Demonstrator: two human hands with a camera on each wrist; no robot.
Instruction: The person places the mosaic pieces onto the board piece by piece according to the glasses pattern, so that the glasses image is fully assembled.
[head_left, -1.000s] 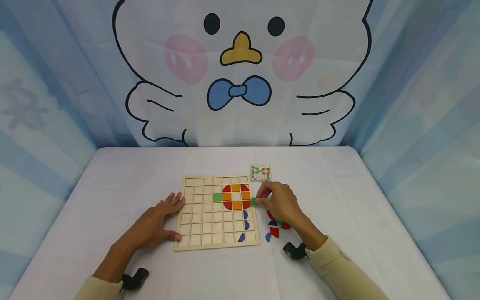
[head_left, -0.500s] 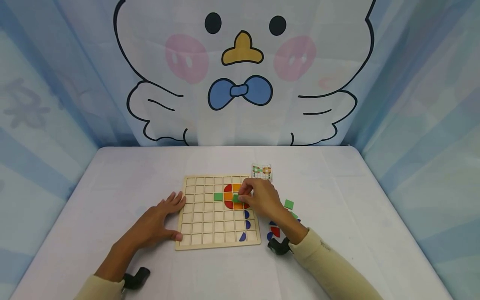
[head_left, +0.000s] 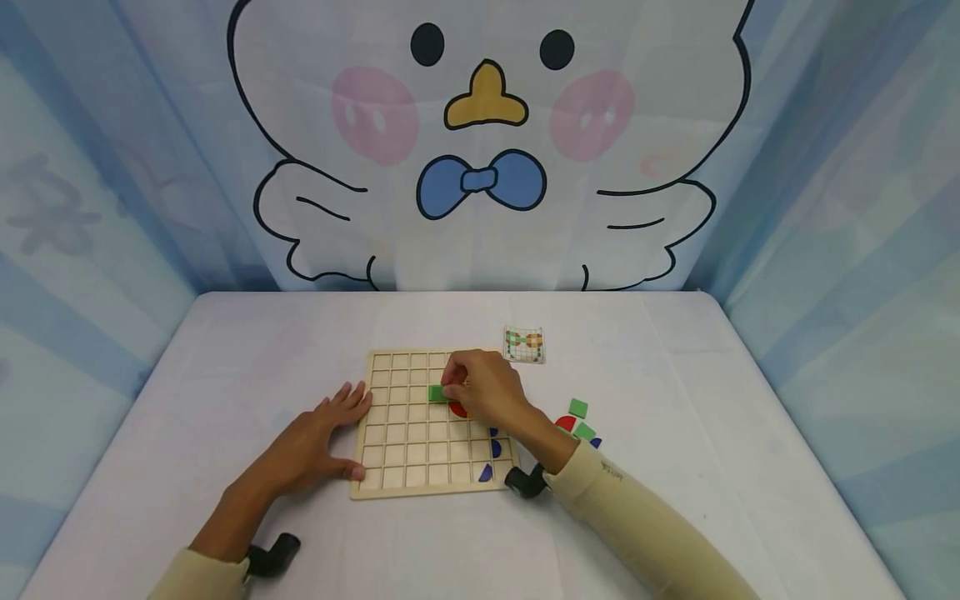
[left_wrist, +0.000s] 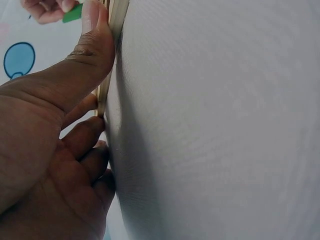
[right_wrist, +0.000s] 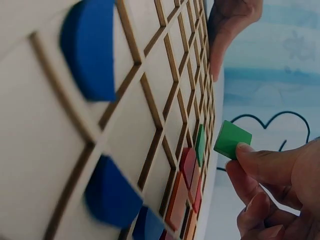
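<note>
A wooden grid board (head_left: pixel 405 454) lies on the table. My left hand (head_left: pixel 311 446) rests along its left edge, fingers spread and thumb near the front corner. Over the board, my right hand (head_left: pixel 487 388) pinches a green square tile (right_wrist: pixel 233 140) between thumb and fingertips, apart from the grid in the right wrist view. Another green tile (right_wrist: pixel 200 145) sits in the grid beside red pieces (right_wrist: pixel 188 165) and orange tiles (right_wrist: pixel 176 200). Blue half-round pieces (head_left: pixel 496 448) lie in the right-hand cells. My right hand hides much of the red and orange group in the head view.
A small pattern card (head_left: pixel 523 344) lies behind the board's right corner. Loose green tiles (head_left: pixel 578 408), a red piece (head_left: pixel 566 423) and a blue piece (head_left: pixel 596 442) lie right of the board, partly behind my right forearm. A curtain (head_left: pixel 480 250) hangs behind the table.
My right hand has carried the green tile leftward from the board's right edge across the grid. My left hand has stayed on the left edge.
</note>
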